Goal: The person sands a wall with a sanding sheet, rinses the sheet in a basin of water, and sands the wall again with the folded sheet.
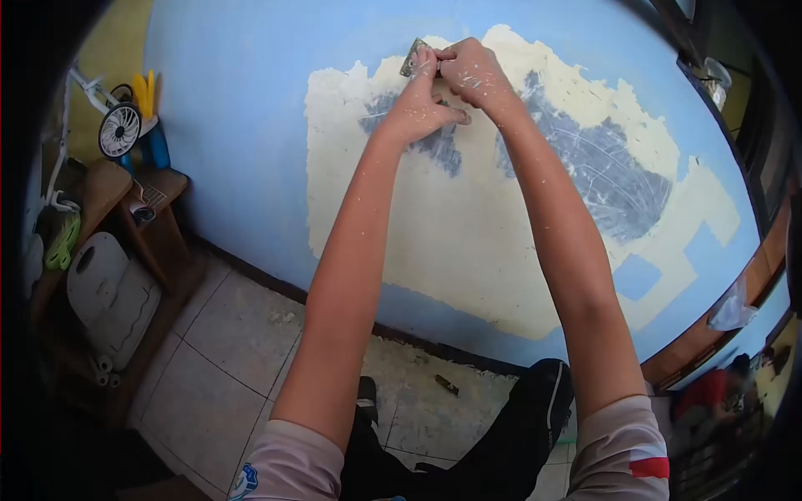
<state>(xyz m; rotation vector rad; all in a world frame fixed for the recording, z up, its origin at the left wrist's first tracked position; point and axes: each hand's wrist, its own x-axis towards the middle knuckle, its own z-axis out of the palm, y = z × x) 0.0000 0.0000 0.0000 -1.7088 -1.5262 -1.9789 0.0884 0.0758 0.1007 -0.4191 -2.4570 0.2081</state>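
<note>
High on the wall, my right hand is closed around the handle of a scraper, its thumb and fingers wrapped tight. The scraper's flat, speckled blade lies against the wall near the top edge of the stripped area. My left hand presses its stretched fingertips on that blade, with the thumb spread apart to the right. Pale flakes stick to both hands and forearms. Around them is a cream patch with ragged edges and dark grey bare areas, surrounded by blue paint.
Flakes and a small dark piece lie on the tiled floor by the wall. At left are a wooden shelf unit, a grey-white plastic panel and a wheeled item. Another person in red is at lower right.
</note>
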